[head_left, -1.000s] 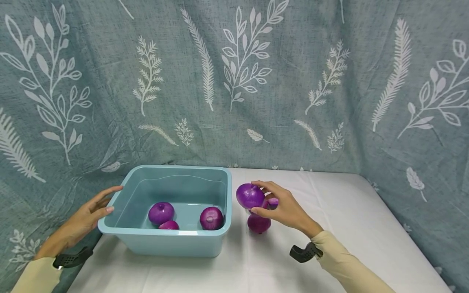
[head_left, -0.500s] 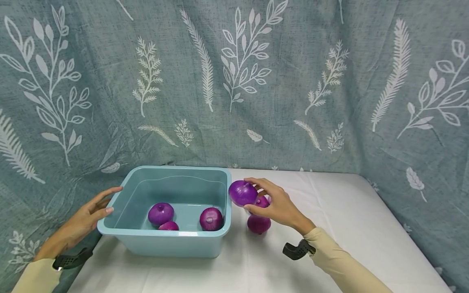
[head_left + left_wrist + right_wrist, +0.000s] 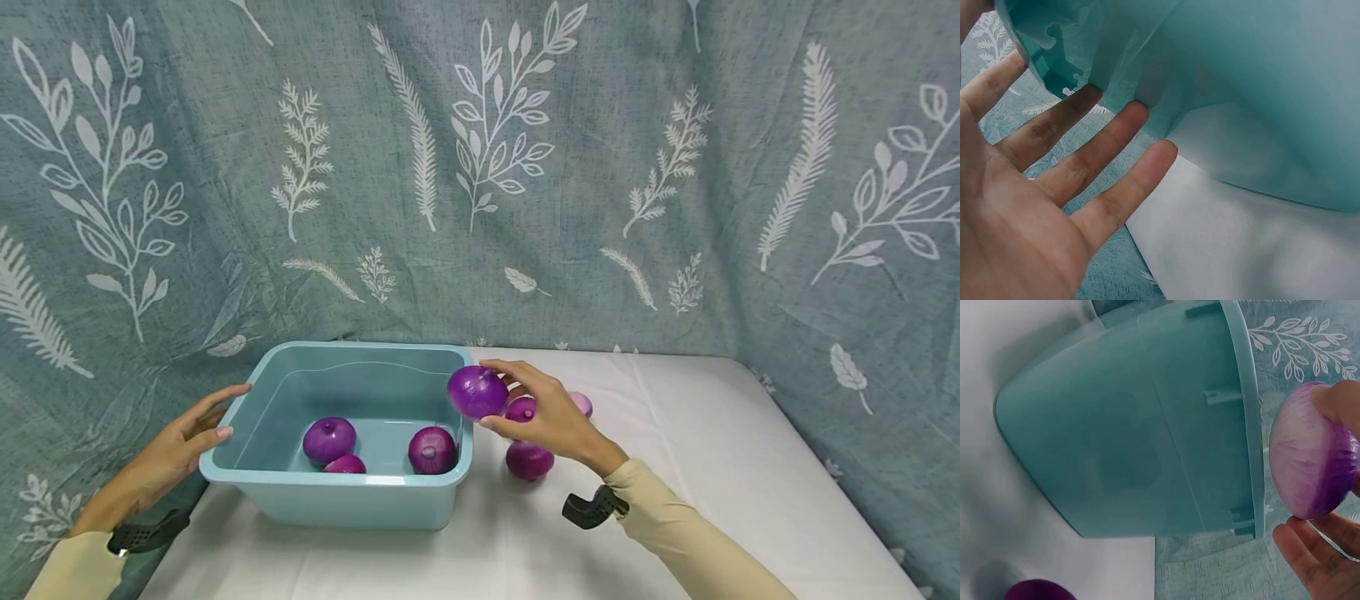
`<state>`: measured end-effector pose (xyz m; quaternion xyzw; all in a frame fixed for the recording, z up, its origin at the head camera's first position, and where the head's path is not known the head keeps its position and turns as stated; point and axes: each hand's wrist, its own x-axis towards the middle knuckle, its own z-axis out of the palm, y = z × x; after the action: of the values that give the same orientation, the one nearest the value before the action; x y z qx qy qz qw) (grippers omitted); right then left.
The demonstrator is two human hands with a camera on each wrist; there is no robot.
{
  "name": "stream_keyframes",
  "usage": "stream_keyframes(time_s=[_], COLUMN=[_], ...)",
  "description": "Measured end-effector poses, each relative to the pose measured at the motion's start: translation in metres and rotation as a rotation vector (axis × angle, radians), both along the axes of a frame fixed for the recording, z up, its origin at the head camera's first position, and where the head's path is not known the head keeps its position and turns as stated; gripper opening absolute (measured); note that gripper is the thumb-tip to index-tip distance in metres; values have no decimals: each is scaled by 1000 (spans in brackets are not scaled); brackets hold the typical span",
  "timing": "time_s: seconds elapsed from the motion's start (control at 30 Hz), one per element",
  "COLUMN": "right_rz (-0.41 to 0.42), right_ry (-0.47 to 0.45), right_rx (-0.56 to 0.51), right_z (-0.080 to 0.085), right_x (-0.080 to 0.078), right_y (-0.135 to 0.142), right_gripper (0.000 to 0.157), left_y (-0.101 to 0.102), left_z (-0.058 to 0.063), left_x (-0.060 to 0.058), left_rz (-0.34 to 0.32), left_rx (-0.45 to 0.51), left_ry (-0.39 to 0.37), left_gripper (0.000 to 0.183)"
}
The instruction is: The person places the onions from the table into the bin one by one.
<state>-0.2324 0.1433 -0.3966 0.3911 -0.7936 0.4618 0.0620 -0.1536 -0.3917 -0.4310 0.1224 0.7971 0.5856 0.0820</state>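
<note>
In the head view my right hand holds a purple onion at the right rim of the blue basin. Thumb and fingers pinch the onion from opposite sides in the right wrist view, just past the basin's rim. My left hand is at the basin's left rim. Its fingers stretch out straight along the outer wall in the left wrist view. Inside the basin lie a purple onion, a smaller magenta one partly hidden by the front rim, and a dark red onion.
Right of the basin, a magenta onion sits on the white tablecloth. Behind the right hand are another magenta onion and a pale pink one, both partly covered. A leaf-patterned curtain stands behind.
My right hand has carried the purple onion left and slightly up to the basin's right rim, uncovering more of the onions behind it. The left hand has stayed in place.
</note>
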Motion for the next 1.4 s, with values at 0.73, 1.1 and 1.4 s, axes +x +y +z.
stream_keyframes(time_s=[0.73, 1.1, 1.4], right_rz=[103, -122, -345], right_ry=[16, 72, 26], right_rx=[-30, 83, 213], right_z=[-3, -33, -73], right_x=[-1, -34, -66], right_y=[-17, 28, 88], right_gripper=[71, 54, 55], left_y=[1, 0, 0], left_z=[-2, -1, -1], left_x=[-1, -2, -1], left_rz=[9, 14, 21], left_rx=[-19, -28, -48], left_ry=[-1, 12, 19], left_gripper=[64, 64, 64])
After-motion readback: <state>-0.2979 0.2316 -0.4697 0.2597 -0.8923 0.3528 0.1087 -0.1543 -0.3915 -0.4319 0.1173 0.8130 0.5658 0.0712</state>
